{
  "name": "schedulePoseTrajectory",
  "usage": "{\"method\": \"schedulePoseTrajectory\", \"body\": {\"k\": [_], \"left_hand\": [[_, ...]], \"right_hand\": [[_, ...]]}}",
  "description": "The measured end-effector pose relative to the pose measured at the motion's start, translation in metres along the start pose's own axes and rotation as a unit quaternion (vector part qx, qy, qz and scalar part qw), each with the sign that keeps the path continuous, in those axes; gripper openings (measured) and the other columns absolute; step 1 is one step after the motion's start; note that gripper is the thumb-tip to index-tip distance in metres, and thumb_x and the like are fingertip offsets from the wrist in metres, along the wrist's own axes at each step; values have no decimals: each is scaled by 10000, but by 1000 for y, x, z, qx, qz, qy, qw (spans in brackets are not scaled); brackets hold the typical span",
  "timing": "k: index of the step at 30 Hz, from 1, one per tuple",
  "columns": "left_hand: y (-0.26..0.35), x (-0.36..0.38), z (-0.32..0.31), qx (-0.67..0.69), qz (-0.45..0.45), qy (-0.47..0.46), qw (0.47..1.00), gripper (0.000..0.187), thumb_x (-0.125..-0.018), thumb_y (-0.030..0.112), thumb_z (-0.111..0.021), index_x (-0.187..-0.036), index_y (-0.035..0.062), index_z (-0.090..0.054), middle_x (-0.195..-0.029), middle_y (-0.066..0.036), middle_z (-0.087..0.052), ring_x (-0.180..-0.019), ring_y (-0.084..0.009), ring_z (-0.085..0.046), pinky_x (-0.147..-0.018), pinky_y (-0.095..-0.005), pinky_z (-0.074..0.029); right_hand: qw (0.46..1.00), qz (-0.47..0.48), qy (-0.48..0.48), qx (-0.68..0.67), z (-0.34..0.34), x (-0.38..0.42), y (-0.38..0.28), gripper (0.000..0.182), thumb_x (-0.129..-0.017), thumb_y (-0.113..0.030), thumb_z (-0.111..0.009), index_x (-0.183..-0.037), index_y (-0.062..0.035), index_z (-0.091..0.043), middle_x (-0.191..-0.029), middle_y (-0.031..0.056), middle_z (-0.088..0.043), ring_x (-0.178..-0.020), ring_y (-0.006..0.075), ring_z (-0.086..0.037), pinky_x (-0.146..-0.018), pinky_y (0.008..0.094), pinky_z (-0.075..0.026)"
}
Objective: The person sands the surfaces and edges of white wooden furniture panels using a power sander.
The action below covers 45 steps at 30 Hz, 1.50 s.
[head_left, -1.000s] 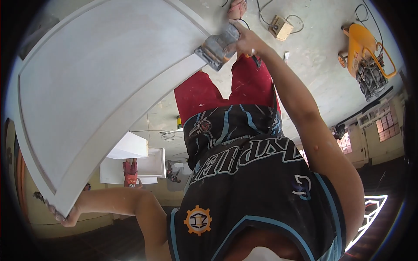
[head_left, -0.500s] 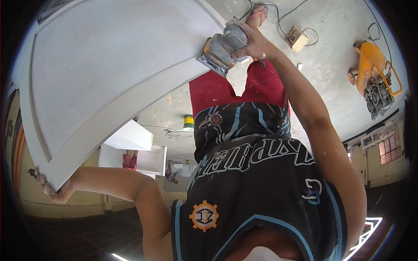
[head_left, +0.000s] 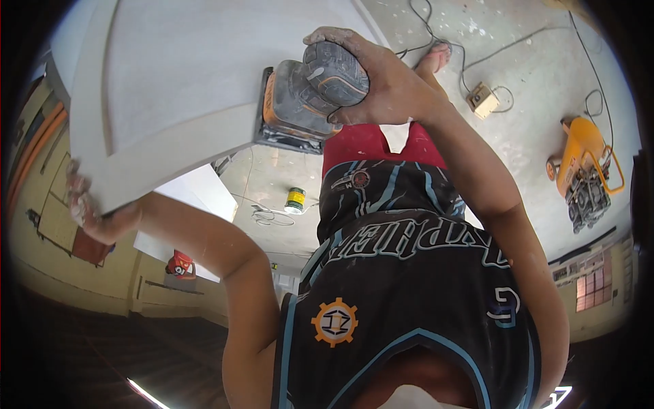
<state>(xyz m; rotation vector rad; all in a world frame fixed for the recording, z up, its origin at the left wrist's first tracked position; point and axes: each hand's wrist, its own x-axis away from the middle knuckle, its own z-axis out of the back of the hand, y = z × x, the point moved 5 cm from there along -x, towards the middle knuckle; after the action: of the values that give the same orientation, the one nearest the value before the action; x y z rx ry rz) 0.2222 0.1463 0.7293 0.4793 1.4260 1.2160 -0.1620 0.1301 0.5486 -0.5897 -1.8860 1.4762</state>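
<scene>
My right hand (head_left: 392, 82) wraps round the rounded top of a dusty grey and orange power sander (head_left: 289, 99). The sander's flat base lies over the near border of a large white framed panel (head_left: 197, 68). At the panel's lower left corner, my left hand (head_left: 92, 211) grips the edge with closed, dust-covered fingers. The contact under the sander's base is hidden.
Cables trail across the dusty floor (head_left: 504, 51) by a small beige box (head_left: 482, 100). A yellow wheeled machine (head_left: 579, 157) stands right. Below the panel are a green-yellow can (head_left: 295, 200) and a white cabinet (head_left: 204, 191). A foot (head_left: 436, 58) shows at top.
My right hand and the sander have moved left and look larger. The panel's corner and my left hand appear higher in the view, and the background has shifted.
</scene>
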Motion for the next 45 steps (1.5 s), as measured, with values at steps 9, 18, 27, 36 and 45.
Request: {"method": "schedulePoseTrajectory", "body": {"k": [9,18,27,36,45], "left_hand": [[13,33,-18,-27,71,89,993,255,-755,210,-509,-912,82,-664,-1080,-171,-610,-1153,-364,-517,-1057,-560,-336],[70,109,1,-55,404,48,912,690,-849,185,-532,-1460,-52,-314,-1546,-209,-277,-1367,-309,-381,-1116,-430,-325],[110,203,-7,-160,706,-6,690,965,-627,-133,-685,-1478,-15,-247,-1366,-175,-478,-1260,-308,-490,-1042,-400,-429],[81,339,55,-95,828,-9,552,917,-591,-160,-711,-1404,74,-357,-1240,-161,-534,-1195,-323,-535,-1002,-430,-476],[64,391,69,-125,885,86,440,737,-704,-11,-755,-1358,12,-415,-1248,-160,-552,-1140,-321,-572,-999,-458,-468]], "right_hand": [[996,76,5,55,-2,3,-50,956,-506,-67,-858,-1374,-68,-456,-1337,114,-528,-1236,255,-524,-1060,359,-399],[943,-125,271,147,128,151,-18,916,-524,-36,-832,-1367,-59,-473,-1259,117,-586,-1158,218,-574,-1002,345,-450],[740,-320,538,246,222,264,7,909,-547,-106,-808,-1382,-91,-448,-1032,117,-644,-722,185,-620,-619,293,-517],[726,-156,663,-94,258,236,146,530,-689,-56,-763,-1157,15,-524,-855,108,-647,-553,156,-571,-452,276,-438],[655,-28,577,-487,227,145,256,158,-800,-94,-630,-938,-45,-571,-748,62,-604,-613,189,-584,-531,329,-493]]}}
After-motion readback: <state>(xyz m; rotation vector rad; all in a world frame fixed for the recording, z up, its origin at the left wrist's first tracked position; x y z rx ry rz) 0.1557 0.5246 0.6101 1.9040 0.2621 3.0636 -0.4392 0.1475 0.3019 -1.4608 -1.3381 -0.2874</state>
